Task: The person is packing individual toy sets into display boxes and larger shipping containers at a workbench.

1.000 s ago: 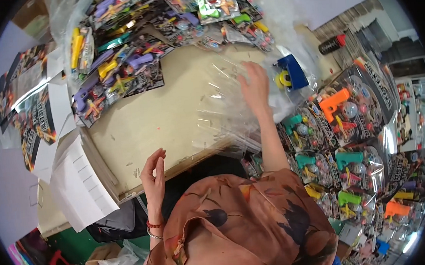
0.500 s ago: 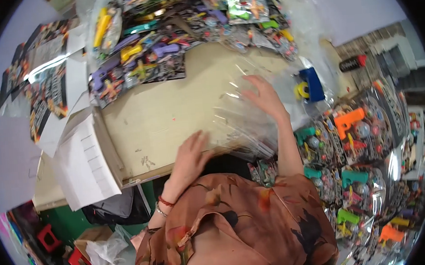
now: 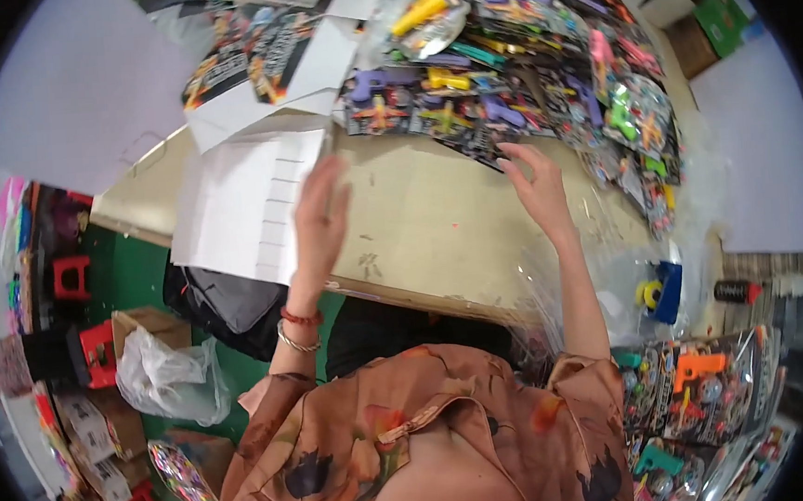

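Observation:
My left hand (image 3: 322, 221) is raised beside the right edge of a stack of white cards (image 3: 231, 207), fingers stretched and slightly blurred, with nothing in it. Over the table, my right hand (image 3: 539, 190) has its fingers apart just in front of a heap of packaged toys (image 3: 504, 118). These clear packs on dark printed cards hold toy guns and small planes in purple, yellow, green and pink. Whether the right fingertips touch the nearest pack I cannot tell.
Dark printed cards (image 3: 276, 54) lie behind the white stack. At the right are clear plastic film (image 3: 552, 277), a blue tape dispenser (image 3: 670, 292), a black-and-red bottle-like object (image 3: 737, 292) and more toy packs (image 3: 709, 387). A white plastic bag (image 3: 173, 373) sits low at left.
The view has swung so the table appears further right. My right hand has left the plastic film for the toy heap; my left hand has risen beside the white cards.

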